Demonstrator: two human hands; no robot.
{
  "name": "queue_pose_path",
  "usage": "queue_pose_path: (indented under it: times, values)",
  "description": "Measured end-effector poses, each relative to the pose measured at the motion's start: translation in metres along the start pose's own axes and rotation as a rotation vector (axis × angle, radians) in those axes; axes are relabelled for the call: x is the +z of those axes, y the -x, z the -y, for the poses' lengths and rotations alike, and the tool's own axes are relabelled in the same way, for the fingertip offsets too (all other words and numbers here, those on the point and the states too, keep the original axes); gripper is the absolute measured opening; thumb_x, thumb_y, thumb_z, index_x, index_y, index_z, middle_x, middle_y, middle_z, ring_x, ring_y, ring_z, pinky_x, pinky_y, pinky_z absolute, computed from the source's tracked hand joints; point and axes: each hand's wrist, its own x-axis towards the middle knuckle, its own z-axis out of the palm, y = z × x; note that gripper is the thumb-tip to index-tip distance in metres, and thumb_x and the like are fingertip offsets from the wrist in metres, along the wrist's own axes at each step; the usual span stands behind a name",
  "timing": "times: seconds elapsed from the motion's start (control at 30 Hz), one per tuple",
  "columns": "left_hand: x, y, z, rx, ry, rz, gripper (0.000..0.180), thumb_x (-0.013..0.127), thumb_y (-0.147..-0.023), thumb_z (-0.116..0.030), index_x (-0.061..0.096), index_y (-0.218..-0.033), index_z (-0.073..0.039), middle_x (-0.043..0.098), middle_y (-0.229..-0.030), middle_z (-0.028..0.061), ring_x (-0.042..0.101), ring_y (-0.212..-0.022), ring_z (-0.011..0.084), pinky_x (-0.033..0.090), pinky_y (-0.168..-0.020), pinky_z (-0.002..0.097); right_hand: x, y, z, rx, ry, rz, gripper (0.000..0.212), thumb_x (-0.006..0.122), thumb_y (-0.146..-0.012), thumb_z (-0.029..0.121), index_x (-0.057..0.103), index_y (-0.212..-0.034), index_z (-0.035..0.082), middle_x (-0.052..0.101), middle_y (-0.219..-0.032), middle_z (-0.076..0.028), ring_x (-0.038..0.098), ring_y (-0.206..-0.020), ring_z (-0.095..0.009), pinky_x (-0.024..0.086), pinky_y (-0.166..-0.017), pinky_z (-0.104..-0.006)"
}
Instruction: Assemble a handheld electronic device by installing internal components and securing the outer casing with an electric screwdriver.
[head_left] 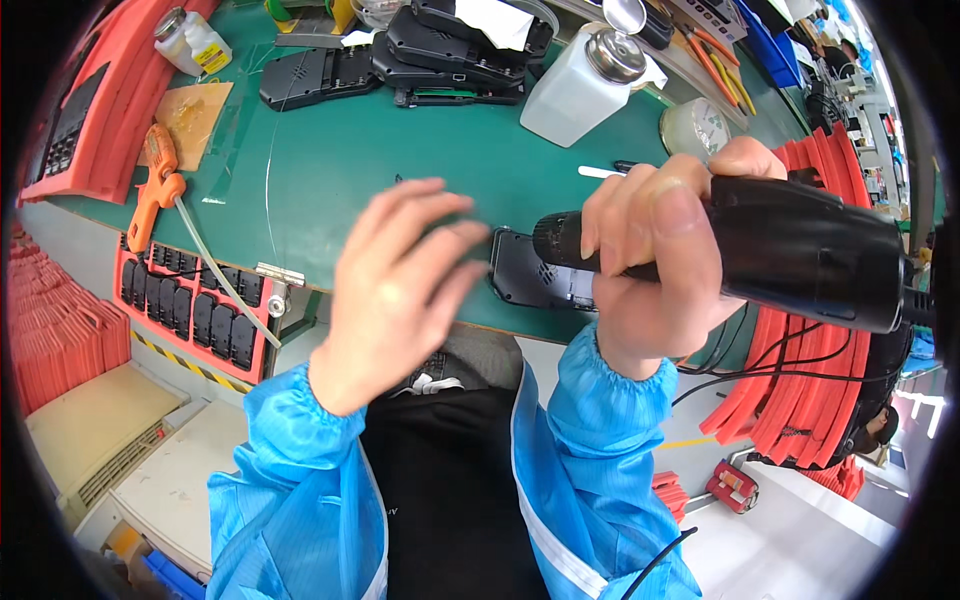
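Observation:
My right hand (655, 240) is wrapped round a black corded electric screwdriver (810, 250). Its ridged nose (555, 240) is over a black plastic device housing (518, 272) with a dotted grille, lying near the bench's front edge. The tool's tip is out of sight, so I cannot tell whether it touches the housing. To the left of the housing, my left hand (400, 275) hovers with its fingers apart and slightly blurred, holding nothing.
Black housings (450, 50) are stacked at the back of the green bench (310, 180), beside a white pump bottle (580, 90). An orange glue gun (155, 190) lies on the left. Red foam trays (815, 370) and cables are at right; a glass jar (693, 128) stands behind my right hand.

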Motion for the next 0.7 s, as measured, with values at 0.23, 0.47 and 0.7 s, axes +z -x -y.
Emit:
queue_pose_path:
  times: [0.23,0.47,0.7]
  values:
    - [0.021,0.014,-0.028,0.000,-0.016,0.137,0.051,0.088,-0.067,-0.020,0.077,-0.116,-0.012,0.061,-0.137,0.0192,0.055,-0.130,0.0437,0.051,-0.104,0.0521,-0.002,-0.004,-0.015,-0.054,-0.017,0.078,0.038,0.061,-0.091,0.000,0.044,-0.126,0.002,0.050,-0.065,-0.005,0.042,-0.043,-0.013,0.042,-0.046,-0.0308]
    - [0.033,0.019,-0.024,0.020,-0.043,0.069,0.049,0.087,-0.065,-0.011,0.078,-0.113,-0.010,0.061,-0.135,0.0233,0.058,-0.127,0.0418,0.052,-0.103,0.0488,-0.005,-0.006,-0.025,-0.247,0.238,0.243,0.035,0.061,-0.089,-0.009,0.043,-0.117,0.002,0.048,-0.060,-0.005,0.041,-0.041,-0.011,0.041,-0.043,-0.0291]
    - [0.033,0.019,-0.023,0.032,-0.048,0.043,0.049,0.085,-0.065,-0.010,0.078,-0.113,-0.009,0.062,-0.134,0.0238,0.059,-0.126,0.0419,0.053,-0.102,0.0485,-0.008,-0.004,-0.027,-0.274,0.256,0.187,0.032,0.062,-0.089,-0.010,0.043,-0.111,0.004,0.049,-0.061,-0.005,0.043,-0.042,-0.010,0.042,-0.044,-0.0277]
